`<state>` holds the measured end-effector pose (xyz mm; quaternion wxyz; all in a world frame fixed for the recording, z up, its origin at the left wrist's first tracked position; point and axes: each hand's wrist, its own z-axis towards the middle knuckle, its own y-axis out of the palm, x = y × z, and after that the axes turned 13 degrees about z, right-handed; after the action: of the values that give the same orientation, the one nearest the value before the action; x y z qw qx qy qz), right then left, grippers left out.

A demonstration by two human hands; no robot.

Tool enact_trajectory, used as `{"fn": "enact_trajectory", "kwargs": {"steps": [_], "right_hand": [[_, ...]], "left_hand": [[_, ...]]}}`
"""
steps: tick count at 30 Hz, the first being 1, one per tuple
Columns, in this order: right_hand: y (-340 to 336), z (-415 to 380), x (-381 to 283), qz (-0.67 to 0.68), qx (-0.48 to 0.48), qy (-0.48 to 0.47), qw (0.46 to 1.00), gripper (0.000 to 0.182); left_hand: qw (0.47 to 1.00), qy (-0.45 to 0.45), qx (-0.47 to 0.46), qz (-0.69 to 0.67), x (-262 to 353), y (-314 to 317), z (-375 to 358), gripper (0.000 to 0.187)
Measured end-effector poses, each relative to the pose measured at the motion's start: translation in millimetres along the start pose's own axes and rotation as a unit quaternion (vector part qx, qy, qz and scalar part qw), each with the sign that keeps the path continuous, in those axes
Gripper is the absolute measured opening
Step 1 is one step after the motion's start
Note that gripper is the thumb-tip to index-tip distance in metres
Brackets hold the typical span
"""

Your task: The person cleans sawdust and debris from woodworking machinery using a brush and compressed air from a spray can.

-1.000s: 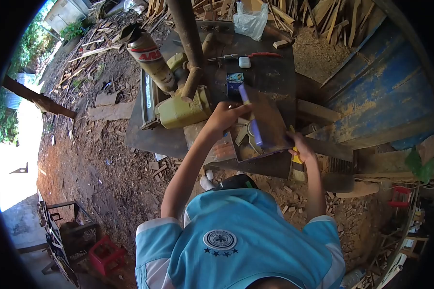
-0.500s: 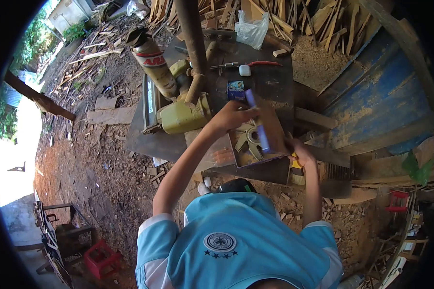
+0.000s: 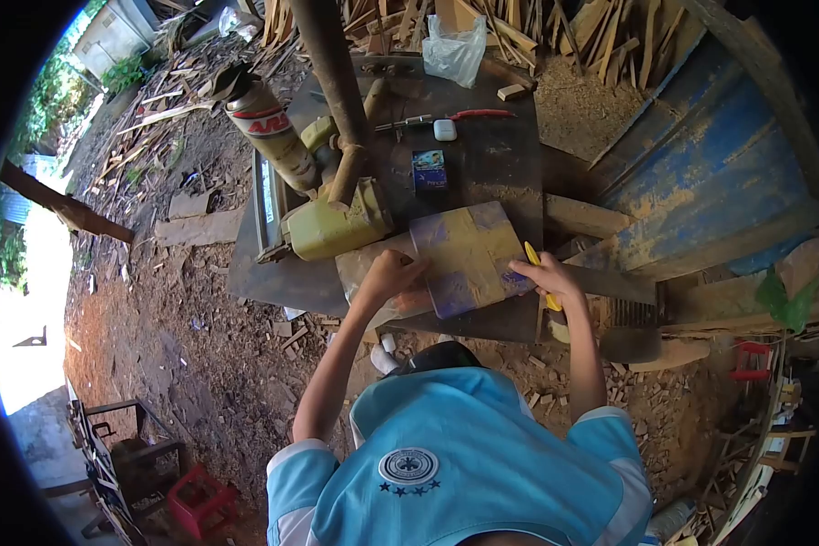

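A flat purple cardboard box point(image 3: 455, 246) with strips of brown tape across its top lies on the dark table, its lid down. My left hand point(image 3: 394, 275) pinches the left edge of the box between thumb and fingers. At the opposite edge, my right hand point(image 3: 550, 278) is closed around a yellow-handled brush point(image 3: 553, 302), with thumb and fingertips touching the box's right side. The brush's pale bristles point down toward me. A clear plastic bag point(image 3: 364, 273) with reddish contents lies partly under my left hand. What the box contains is hidden.
On the table point(image 3: 491, 164) are a green machine body point(image 3: 337, 227), a spray can point(image 3: 268, 132), a small blue pack point(image 3: 429, 170), a white case point(image 3: 444, 129), a red-handled tool point(image 3: 482, 114) and a plastic bag point(image 3: 455, 53). A post point(image 3: 332, 73) rises there. Blue boards point(image 3: 710, 173) stand right.
The tilted lid has come down onto the box, covering the metal part that showed inside. My left hand has moved down and left to the box's edge. My right hand still holds the brush.
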<state>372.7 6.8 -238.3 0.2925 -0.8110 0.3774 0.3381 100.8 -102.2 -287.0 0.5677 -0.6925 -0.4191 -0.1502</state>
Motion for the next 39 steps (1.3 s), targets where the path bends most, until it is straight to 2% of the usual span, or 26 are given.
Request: {"fn": "enact_trajectory", "kwargs": {"steps": [2, 5, 8, 10, 11, 12, 15, 16, 18, 20, 21, 23, 24, 27, 28, 30, 31, 33, 34, 35, 36, 37, 39], "right_hand": [[5.1, -3.0, 0.0, 0.074, -0.011, -0.026, 0.997, 0.031], [16.0, -6.1, 3.6, 0.105, 0.049, -0.046, 0.992, 0.033], [13.2, -14.8, 7.4, 0.154, -0.068, -0.084, 0.982, 0.035], [20.3, -22.2, 11.0, 0.215, -0.109, -0.163, 0.957, 0.036], [23.7, -27.5, 11.1, 0.246, -0.126, -0.199, 0.94, 0.037], [25.3, -36.3, 6.4, 0.25, -0.129, -0.207, 0.937, 0.033], [29.7, -60.0, -14.5, 0.207, -0.105, -0.267, 0.935, 0.028], [30.4, -60.5, -12.1, 0.203, -0.106, -0.262, 0.938, 0.025], [23.2, -68.6, -17.1, 0.207, -0.146, -0.162, 0.954, 0.027], [12.4, -89.7, -29.6, 0.21, -0.154, -0.164, 0.951, 0.035], [7.1, -91.7, -32.4, 0.161, -0.061, -0.291, 0.941, 0.038], [-22.0, -88.0, -25.3, 0.06, 0.117, -0.368, 0.92, 0.041], [-35.3, -93.3, -17.2, 0.17, 0.07, -0.274, 0.944, 0.041], [-17.0, -85.2, 3.6, 0.203, -0.133, -0.26, 0.934, 0.032], [-5.6, -81.2, 17.3, 0.195, -0.177, -0.215, 0.941, 0.023], [-25.9, -73.3, 24.7, 0.038, 0.075, -0.243, 0.966, 0.022], [-36.1, -69.8, 28.5, -0.045, 0.198, -0.245, 0.948, 0.021], [-54.1, -82.0, 5.1, -0.098, 0.373, -0.248, 0.889, 0.024], [-47.7, -91.5, -2.6, -0.045, 0.386, -0.282, 0.877, 0.025], [-30.1, -84.7, 3.7, -0.003, 0.347, -0.374, 0.86, 0.027], [-10.7, -78.1, -0.3, 0.073, 0.198, -0.36, 0.909, 0.028], [1.3, -73.2, 0.5, 0.149, 0.045, -0.337, 0.929, 0.03], [-21.7, -17.4, 13.1, 0.046, 0.161, -0.325, 0.931, 0.031]], "left_hand": [[0.998, 0.004, 0.034, -0.044, 3.2, 8.2, -0.5, 0.045], [0.998, -0.058, -0.021, -0.015, 23.0, 0.3, -12.8, 0.045], [0.98, -0.065, -0.095, -0.164, 34.7, -16.5, -25.3, 0.04], [0.951, -0.073, -0.104, -0.283, 24.2, -7.7, -27.9, 0.04], [0.931, -0.077, -0.112, -0.34, 22.8, -2.1, -32.4, 0.042], [0.875, -0.076, -0.127, -0.461, 25.8, 4.9, -37.5, 0.049], [0.871, -0.031, -0.148, -0.467, 17.7, 4.8, -49.4, 0.064], [0.879, -0.031, -0.158, -0.449, 10.5, 4.3, -48.7, 0.071], [0.827, -0.017, -0.125, -0.548, 3.8, 8.3, -61.9, 0.07], [0.775, -0.037, -0.111, -0.621, -5.6, 13.2, -82.4, 0.072], [0.753, -0.062, -0.109, -0.646, -17.9, 15.2, -92.4, 0.073], [0.765, -0.056, -0.01, -0.641, -37.1, 15.4, -115.3, 0.076], [0.766, -0.063, 0.011, -0.639, -44.3, 11.8, -126.8, 0.078], [0.756, -0.037, 0.051, -0.652, -59.6, 4.2, -145.3, 0.079], [0.745, -0.044, 0.071, -0.662, -58.2, 1.3, -151.3, 0.079], [0.733, -0.043, 0.104, -0.671, -56.6, -0.3, -159.5, 0.079], [0.728, -0.034, 0.111, -0.676, -60.7, 0.6, -163.7, 0.079], [0.714, -0.008, 0.125, -0.689, -70.4, 6.6, -162.8, 0.078], [0.7, 0.009, 0.111, -0.705, -74.6, 9.3, -162.5, 0.077], [0.686, 0.028, 0.095, -0.721, -79.6, 9.9, -160.3, 0.075], [0.672, 0.047, 0.076, -0.735, -83.7, 7.0, -157.7, 0.073], [0.705, 0.029, 0.08, -0.704, -83.4, -2.0, -156.6, 0.075], [0.767, -0.004, 0.085, -0.636, -76.2, -25.2, -159.4, 0.079]]}}
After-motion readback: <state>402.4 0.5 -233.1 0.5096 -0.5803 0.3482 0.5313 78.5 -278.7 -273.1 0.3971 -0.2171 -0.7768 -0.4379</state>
